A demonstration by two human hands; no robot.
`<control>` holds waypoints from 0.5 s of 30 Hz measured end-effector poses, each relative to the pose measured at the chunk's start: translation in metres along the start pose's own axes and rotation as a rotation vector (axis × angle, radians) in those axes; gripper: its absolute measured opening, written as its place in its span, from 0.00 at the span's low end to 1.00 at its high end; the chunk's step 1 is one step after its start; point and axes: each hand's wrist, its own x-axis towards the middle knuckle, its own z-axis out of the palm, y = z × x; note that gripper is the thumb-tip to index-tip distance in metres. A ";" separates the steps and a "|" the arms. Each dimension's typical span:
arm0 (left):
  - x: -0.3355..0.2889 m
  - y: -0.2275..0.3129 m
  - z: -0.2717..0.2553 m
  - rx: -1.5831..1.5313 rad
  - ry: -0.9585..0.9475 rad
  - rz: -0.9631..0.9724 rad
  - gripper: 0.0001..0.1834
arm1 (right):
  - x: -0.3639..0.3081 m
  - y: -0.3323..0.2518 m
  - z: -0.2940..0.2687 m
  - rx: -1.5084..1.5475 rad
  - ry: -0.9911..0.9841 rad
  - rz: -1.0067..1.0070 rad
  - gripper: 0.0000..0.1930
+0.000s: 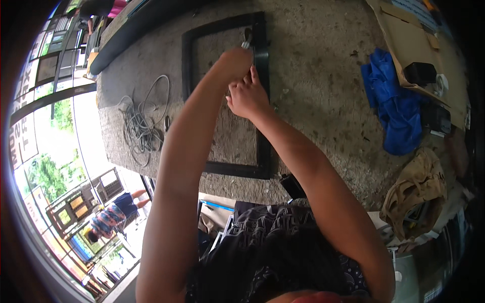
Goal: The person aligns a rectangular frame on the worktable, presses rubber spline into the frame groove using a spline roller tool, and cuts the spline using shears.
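Observation:
A black rectangular frame (263, 141) lies flat on the worn, stained work table, under both of my hands. My left hand (235, 61) is closed near its far right corner, around a small tool (247, 38) with a dark looped end and a shiny metal part. The tool's kind is hard to tell, since my fingers hide the rest. Just nearer to me, my right hand (249, 97) rests at the frame's right bar with its index finger stretched out and its thumb apart. Nothing shows in its grasp.
Left of the frame lies a tangled grey cord (139, 131). A long black roll (126, 43) runs along the far left edge. To the right are a blue cloth (391, 108), cardboard (399, 30) and a tan bag (417, 184). A person (112, 218) stands beyond the table's left side.

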 end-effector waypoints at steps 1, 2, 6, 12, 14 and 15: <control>0.015 -0.002 -0.014 0.036 -0.177 -0.006 0.18 | 0.005 -0.001 -0.006 -0.016 -0.098 0.010 0.23; 0.022 0.000 -0.019 0.068 -0.358 -0.007 0.26 | 0.004 -0.002 -0.011 -0.034 -0.198 0.024 0.27; 0.006 0.006 0.012 0.112 -0.143 0.151 0.18 | 0.003 0.002 -0.019 0.052 -0.398 0.013 0.29; 0.041 -0.004 0.003 0.267 -0.200 0.124 0.08 | 0.007 0.000 -0.016 0.027 -0.173 -0.034 0.26; 0.027 0.009 0.010 0.146 -0.162 0.075 0.08 | -0.001 0.007 -0.019 0.114 -0.280 -0.037 0.26; 0.026 0.018 0.009 0.025 -0.122 0.031 0.08 | -0.002 0.013 -0.023 0.200 -0.385 -0.035 0.26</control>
